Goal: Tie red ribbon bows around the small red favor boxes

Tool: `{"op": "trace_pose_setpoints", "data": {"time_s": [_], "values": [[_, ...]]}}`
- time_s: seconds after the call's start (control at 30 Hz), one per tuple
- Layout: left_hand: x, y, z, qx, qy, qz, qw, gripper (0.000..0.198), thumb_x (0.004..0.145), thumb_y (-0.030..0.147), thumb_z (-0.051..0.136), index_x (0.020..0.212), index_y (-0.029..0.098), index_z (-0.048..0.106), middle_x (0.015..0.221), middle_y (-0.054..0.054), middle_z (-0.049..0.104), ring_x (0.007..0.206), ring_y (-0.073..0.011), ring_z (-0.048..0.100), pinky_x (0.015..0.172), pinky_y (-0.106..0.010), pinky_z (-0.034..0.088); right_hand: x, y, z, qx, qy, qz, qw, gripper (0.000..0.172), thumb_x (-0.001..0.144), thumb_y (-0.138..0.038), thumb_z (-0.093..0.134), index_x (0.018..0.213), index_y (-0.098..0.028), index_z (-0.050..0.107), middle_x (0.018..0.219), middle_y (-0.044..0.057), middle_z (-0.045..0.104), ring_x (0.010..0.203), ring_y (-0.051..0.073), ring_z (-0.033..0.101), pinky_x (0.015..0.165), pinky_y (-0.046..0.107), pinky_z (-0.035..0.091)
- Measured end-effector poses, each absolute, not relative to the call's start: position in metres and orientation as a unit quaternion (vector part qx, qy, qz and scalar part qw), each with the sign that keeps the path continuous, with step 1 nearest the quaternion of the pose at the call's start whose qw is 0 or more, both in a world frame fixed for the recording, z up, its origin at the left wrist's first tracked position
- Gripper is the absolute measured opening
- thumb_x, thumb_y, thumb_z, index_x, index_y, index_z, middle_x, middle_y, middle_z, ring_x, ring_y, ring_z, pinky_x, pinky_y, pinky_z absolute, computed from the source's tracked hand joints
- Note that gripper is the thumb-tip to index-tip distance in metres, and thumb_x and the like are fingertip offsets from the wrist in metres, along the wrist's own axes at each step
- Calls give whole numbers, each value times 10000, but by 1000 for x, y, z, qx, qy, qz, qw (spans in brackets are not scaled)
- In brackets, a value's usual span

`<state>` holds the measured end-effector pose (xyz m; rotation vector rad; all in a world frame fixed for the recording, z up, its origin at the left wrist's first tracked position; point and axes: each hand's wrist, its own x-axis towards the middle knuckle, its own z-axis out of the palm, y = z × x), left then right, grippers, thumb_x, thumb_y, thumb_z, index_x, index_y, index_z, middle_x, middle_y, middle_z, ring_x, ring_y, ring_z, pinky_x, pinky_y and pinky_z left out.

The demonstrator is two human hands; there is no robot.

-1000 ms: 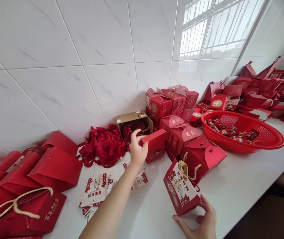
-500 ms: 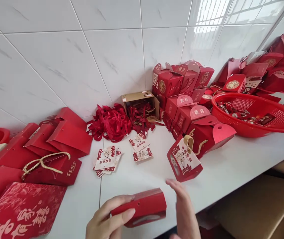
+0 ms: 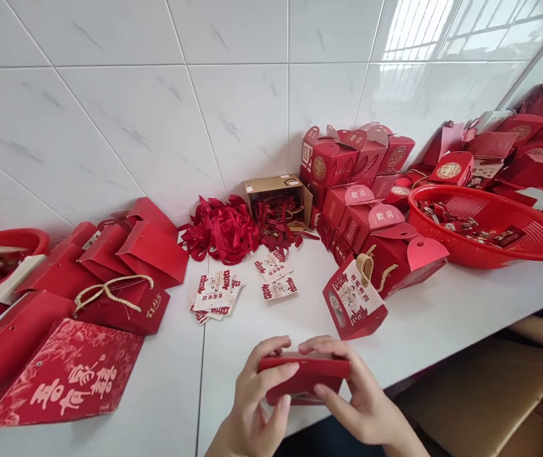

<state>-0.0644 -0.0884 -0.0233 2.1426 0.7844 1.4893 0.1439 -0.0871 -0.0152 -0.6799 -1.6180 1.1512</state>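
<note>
At bottom centre, your left hand [image 3: 259, 395] and right hand [image 3: 354, 388] clamp their fingers on opposite ends of a red gift box [image 3: 307, 379], probably to steady it. Beyond, mid-frame, printed cards [image 3: 213, 291] lie flat, seemingly kept handy.

Tub [image 3: 41, 241] cut off at left, held box [image 3: 308, 379] partly behind both hands [image 3: 253, 407] [image 3: 363, 398], packets [image 3: 508, 237] seemingly illegible

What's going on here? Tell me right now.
A person holds a small red box with the left hand and right hand at the near edge of the white table. Beyond it sits another box bearing a printed card and a loop. Loose cards lie left of that, before a heap of red ribbon.
</note>
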Motion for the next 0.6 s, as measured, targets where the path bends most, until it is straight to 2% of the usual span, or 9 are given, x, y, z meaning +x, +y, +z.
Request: {"op": "trace_pose_setpoints", "data": {"time_s": [0.07, 0.17, 0.2, 0.23, 0.27, 0.3, 0.4, 0.5, 0.6], "values": [[-65, -84, -18, 784, 257, 513, 236, 349, 945, 303, 456, 1249, 227, 611, 1344, -157, 553, 1187, -301, 575, 909, -451, 534, 144, -89, -18, -304, -640, 468, 528, 387, 855, -238, 689, 1215, -290, 556, 1167, 93, 655, 1112, 241, 625, 908, 348, 549], [-74, -65, -5, 764, 269, 498, 311, 423, 984, 456, 361, 933, 280, 742, 1351, -84, 580, 1191, -303, 572, 918, -464, 521, 138, -90, -21, -330, -601, 443, 577, 96, 901, -210, 632, 973, -273, 618, 920, 38, 701, 902, 179, 671, 805, 273, 560], [-77, -53, -3, 748, 304, 497, 318, 461, 987, 463, 352, 831, 274, 743, 1360, -69, 576, 1190, -297, 572, 919, -459, 519, 136, -90, -22, -334, -596, 433, 588, 79, 918, -190, 603, 932, -267, 615, 878, 30, 701, 864, 167, 670, 784, 259, 557], [-81, -39, -2, 732, 365, 489, 303, 393, 985, 405, 393, 849, 265, 734, 1361, -71, 573, 1193, -282, 570, 949, -455, 506, 133, -90, -23, -334, -593, 425, 596, 83, 921, -182, 595, 921, -263, 611, 864, 27, 701, 850, 162, 667, 770, 252, 554], [-84, -24, -5, 726, 430, 462, 273, 223, 937, 353, 516, 950, 254, 715, 1342, -90, 580, 1223, -283, 548, 1001, -465, 476, 131, -90, -24, -332, -592, 420, 602, 79, 921, -183, 596, 922, -262, 608, 861, 27, 698, 848, 161, 665, 763, 248, 552], [-87, -8, -9, 739, 465, 421, 247, 172, 884, 312, 590, 998, 238, 695, 1314, -102, 593, 1234, -284, 538, 1025, -471, 461, 130, -90, -26, -329, -591, 416, 608, 77, 923, -186, 593, 928, -262, 605, 858, 24, 694, 847, 159, 661, 759, 245, 549], [-90, 33, -31, 754, 505, 373, 194, 276, 721, 180, 698, 995, 216, 702, 1204, -111, 643, 1170, -303, 572, 1011, -499, 473, 129, -90, -30, -318, -588, 412, 618, 78, 939, -202, 571, 965, -273, 593, 874, 17, 674, 855, 147, 645, 767, 237, 539], [-89, 47, -45, 739, 508, 413, 155, 146, 754, 134, 627, 852, 197, 717, 1094, -124, 672, 1096, -321, 601, 973, -563, 473, 130, -91, -31, -318, -584, 436, 606, 75, 972, -241, 515, 997, -282, 573, 945, 23, 643, 888, 144, 624, 784, 246, 527], [-85, 27, -32, 718, 496, 473, 120, 146, 843, 165, 550, 857, 198, 692, 1093, -116, 669, 1090, -290, 612, 987, -562, 467, 132, -92, -30, -338, -572, 476, 577, 92, 987, -300, 473, 960, -270, 556, 1041, 41, 575, 919, 157, 596, 773, 266, 517]]}}
